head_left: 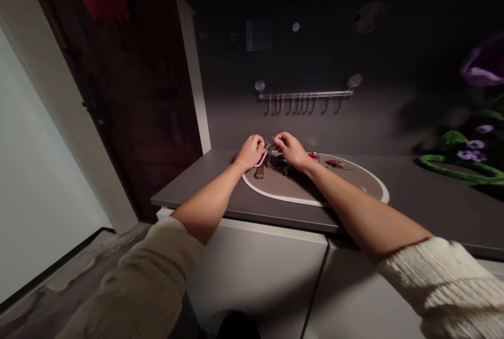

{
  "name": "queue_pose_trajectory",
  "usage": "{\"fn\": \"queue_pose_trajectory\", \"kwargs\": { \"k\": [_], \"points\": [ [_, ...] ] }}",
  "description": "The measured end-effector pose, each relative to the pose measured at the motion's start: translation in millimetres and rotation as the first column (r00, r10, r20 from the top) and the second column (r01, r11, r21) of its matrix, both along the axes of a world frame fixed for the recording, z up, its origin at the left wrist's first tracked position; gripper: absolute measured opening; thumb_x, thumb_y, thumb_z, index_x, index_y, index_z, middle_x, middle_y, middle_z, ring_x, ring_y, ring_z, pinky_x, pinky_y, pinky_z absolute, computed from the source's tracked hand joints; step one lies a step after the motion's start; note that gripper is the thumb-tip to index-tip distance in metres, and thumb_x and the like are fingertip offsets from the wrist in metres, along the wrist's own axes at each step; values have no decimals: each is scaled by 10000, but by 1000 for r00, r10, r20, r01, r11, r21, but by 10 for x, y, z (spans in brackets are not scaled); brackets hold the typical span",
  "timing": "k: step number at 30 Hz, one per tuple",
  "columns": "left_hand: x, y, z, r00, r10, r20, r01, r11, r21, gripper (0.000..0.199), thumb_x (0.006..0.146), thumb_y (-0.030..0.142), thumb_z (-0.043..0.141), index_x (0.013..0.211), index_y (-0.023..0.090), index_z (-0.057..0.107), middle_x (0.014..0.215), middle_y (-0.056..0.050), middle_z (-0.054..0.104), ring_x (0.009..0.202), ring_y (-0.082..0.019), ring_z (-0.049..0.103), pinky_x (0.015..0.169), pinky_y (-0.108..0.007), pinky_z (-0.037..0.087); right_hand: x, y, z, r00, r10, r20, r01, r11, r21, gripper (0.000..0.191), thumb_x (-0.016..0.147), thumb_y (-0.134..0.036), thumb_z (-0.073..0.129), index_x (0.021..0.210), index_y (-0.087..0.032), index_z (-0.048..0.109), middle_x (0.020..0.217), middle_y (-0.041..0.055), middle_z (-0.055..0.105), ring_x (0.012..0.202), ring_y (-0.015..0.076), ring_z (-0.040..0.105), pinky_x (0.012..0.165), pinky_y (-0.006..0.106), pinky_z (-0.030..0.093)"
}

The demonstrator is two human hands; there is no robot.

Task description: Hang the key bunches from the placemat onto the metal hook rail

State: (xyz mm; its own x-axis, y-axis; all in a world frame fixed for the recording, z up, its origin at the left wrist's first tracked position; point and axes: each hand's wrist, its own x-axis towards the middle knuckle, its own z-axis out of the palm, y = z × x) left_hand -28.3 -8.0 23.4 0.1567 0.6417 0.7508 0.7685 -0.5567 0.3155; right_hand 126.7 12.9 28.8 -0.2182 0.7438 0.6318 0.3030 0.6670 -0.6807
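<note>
My left hand (251, 152) is closed over a metal key ring with keys (269, 148), above the oval mat (311, 192). A pink strap (261, 159) hangs beside its fingers, and a brown fob (259, 172) is just below. My right hand (292, 151) pinches the other side of the ring, thumb against fingertips. Under the right hand lie dark keys (284, 165), partly hidden. To the right of that hand, small red items (314, 155) and a dark red piece (334, 162) rest on the mat.
The grey counter (212, 192) sits above white cabinet doors (260, 260). A clear rail with several hooks (307, 95) is fixed on the dark wall behind. Purple flowers with green leaves (472, 155) stand at the right; a dark door (145, 108) is at the left.
</note>
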Motion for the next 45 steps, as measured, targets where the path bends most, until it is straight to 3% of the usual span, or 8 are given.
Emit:
{"fn": "queue_pose_trajectory", "kwargs": {
  "k": [13,17,23,30,39,45],
  "points": [
    [-29,28,-54,986,167,-23,-167,986,-21,244,883,248,278,913,189,512,911,-62,600,854,-156,545,745,-263,384,31,11,34,993,-64,-103,57,996,-69,123,759,-283,466,722,-166,480,616,-25,492,559,85,447,570,216,387],
    [-20,23,-63,975,220,-17,-221,974,-42,280,893,272,248,911,195,517,899,-59,605,852,-158,553,737,-259,381,7,45,189,981,-78,-175,54,989,-139,115,750,-258,497,698,-158,475,584,-29,486,529,72,446,552,204,396],
    [-15,-22,-49,962,270,29,-267,961,-74,295,896,273,233,907,195,518,912,-70,610,849,-167,560,719,-265,377,-128,186,563,949,-104,-299,40,976,-212,152,749,-197,519,618,-144,463,504,-40,463,456,47,426,487,167,386],
    [-21,-29,-46,956,290,42,-285,953,-100,276,890,266,252,895,201,520,908,-77,612,840,-168,566,714,-268,378,-392,351,879,854,-193,-483,38,950,-311,223,754,-95,509,541,-137,460,435,-34,454,388,41,407,440,168,389],
    [-8,-27,-42,955,295,23,-291,951,-99,286,889,263,247,889,190,524,898,-84,615,834,-172,571,709,-269,378,-558,452,993,707,-276,-651,-22,911,-411,262,767,-42,454,524,-139,443,443,-23,464,379,40,433,430,168,431],
    [-4,-30,-38,955,295,22,-291,951,-104,281,890,263,247,886,190,519,902,-84,615,838,-173,571,707,-270,377,-545,487,993,700,-291,-653,-37,897,-440,217,742,-31,490,568,-151,442,438,-36,467,384,41,449,432,153,448]
  ]
}}
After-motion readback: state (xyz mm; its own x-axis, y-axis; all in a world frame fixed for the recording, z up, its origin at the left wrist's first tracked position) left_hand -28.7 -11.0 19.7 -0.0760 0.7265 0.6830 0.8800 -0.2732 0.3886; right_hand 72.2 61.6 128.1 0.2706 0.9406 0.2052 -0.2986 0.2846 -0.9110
